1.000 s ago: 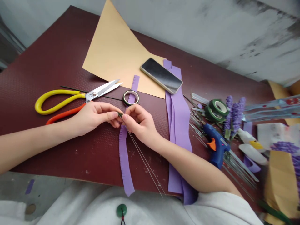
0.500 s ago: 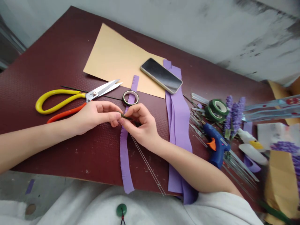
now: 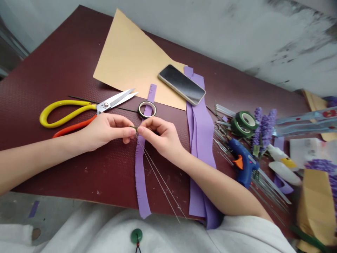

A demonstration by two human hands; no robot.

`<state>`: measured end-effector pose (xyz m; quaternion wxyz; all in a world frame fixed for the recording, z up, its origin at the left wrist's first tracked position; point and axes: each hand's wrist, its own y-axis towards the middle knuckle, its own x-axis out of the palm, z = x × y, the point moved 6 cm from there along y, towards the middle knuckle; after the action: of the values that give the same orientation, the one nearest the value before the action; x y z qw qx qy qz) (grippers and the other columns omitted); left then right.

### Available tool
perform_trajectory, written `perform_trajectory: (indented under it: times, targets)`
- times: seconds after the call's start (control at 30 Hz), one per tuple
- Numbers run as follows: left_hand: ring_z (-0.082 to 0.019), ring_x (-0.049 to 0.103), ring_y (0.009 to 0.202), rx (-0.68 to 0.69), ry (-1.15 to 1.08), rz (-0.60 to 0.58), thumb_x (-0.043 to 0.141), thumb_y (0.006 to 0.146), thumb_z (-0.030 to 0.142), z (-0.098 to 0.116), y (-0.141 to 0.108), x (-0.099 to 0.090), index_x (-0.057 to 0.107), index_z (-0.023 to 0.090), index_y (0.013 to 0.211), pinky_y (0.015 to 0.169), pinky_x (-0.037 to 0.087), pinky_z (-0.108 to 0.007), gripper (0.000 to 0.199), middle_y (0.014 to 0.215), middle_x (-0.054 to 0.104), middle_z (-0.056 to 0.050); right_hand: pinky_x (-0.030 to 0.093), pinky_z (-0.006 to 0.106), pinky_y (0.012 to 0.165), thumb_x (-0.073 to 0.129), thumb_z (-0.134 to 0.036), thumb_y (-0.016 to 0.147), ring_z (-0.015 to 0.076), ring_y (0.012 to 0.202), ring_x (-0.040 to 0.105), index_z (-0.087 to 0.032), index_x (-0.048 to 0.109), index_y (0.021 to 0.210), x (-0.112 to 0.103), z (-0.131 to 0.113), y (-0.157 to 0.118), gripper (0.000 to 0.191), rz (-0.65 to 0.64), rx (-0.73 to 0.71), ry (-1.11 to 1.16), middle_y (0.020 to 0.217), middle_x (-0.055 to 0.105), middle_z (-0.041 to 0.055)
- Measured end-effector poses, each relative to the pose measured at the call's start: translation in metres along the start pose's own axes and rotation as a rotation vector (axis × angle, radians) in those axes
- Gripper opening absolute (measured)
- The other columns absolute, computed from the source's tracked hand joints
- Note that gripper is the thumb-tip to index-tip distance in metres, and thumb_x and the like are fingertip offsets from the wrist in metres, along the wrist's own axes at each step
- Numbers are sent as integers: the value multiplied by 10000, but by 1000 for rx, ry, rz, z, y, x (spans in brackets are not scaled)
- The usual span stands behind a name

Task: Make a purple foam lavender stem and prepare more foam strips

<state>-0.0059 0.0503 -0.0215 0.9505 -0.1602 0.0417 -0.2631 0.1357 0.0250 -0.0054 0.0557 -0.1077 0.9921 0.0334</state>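
Two thin wires point(image 3: 144, 151), upper ends hidden, left hand point(image 3: 109, 131) and right hand point(image 3: 163, 138) pinching mostly covered green tape point(image 3: 134, 129)

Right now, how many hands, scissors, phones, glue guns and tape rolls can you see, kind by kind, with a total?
Hands: 2
Scissors: 1 pair
Phone: 1
Glue gun: 1
Tape rolls: 3
Total: 8

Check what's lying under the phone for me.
The phone lies partly on the tan sheet, with its right end over the purple strips. Whatever is directly beneath it, including how sheet and strips meet there, is covered.
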Motion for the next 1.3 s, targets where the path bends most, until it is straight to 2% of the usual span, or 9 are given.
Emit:
perform_trajectory:
  times: [0.23,0.4,0.63,0.87,1.1,1.3]
  targets:
    - [-90,623,540,-5,-61,-31,742,664,228,3,-2,5,685,199,670,580,527,-166,64,559,675,37,336,213,519,620,-287,784,46,553,429,-174,531,694,1,7,2,170,-27,104,119,606,498,-59]
    - [-119,672,580,-6,-134,-80,723,692,202,5,-2,11,675,168,699,570,551,-186,60,642,718,4,358,213,521,604,-288,806,41,520,438,-179,518,710,5,7,1,169,-57,72,201,597,509,-64]
    - [-150,707,618,-95,-299,-110,735,709,201,1,-8,18,636,125,713,555,572,-196,125,705,735,-25,402,217,559,594,-292,830,44,536,482,-184,508,748,6,3,-2,161,-67,4,190,637,573,-49]
    - [-116,680,561,-103,-334,-69,733,694,160,3,-11,18,629,120,702,548,561,-184,111,678,725,-15,408,232,591,571,-288,838,67,597,526,-191,496,739,3,-5,-3,158,-30,-76,69,657,582,-39]
    - [-140,680,561,-108,-290,15,770,658,217,0,-14,17,599,141,736,622,586,-267,203,655,718,-15,375,234,554,573,-263,810,64,545,456,-197,492,699,0,-10,-4,152,27,-82,-15,617,545,-47]
    - [-140,679,566,-104,-296,38,774,652,215,-2,-13,15,574,152,760,625,577,-265,235,667,723,-14,346,230,540,576,-246,796,56,522,407,-190,489,687,-2,-9,-4,150,55,-70,9,581,476,-63]
